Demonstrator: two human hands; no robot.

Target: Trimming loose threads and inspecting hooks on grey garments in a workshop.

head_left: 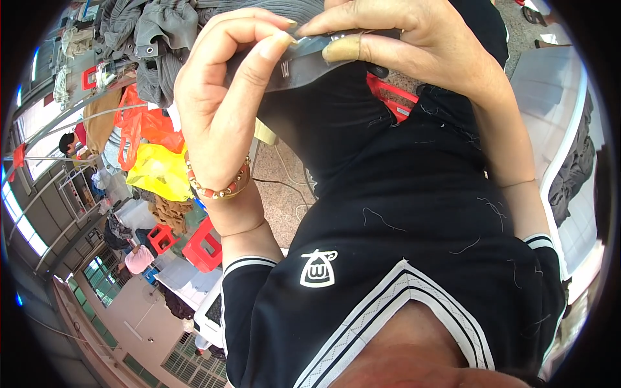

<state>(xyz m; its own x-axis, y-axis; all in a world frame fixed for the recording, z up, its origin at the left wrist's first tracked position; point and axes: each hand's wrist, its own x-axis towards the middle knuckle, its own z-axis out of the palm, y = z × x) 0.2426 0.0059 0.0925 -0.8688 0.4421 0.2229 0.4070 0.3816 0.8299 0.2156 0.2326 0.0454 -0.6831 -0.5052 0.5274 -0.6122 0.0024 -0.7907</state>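
Observation:
Near the top of the head view, both my hands meet over a dark grey piece of cloth [301, 68], smooth and slightly shiny, with small pale stitches on it. My left hand [226, 84] is closed, thumb and fingertips pinched at the cloth's upper edge; a tiny pale bit between the tips is too small to name. From the other side, my right hand [414, 39] grips the cloth between thumb and fingers. A yellowish cover [342, 48] wraps my right thumb. Part of the cloth is hidden behind my left fingers.
Grey ribbed garments [162, 32] are heaped beyond my left hand. Further left lie red [132, 123] and yellow plastic bags [162, 171], near red stools [202, 246]. A white-edged table [543, 97] with dark cloth stands at my right. Other people are in the background.

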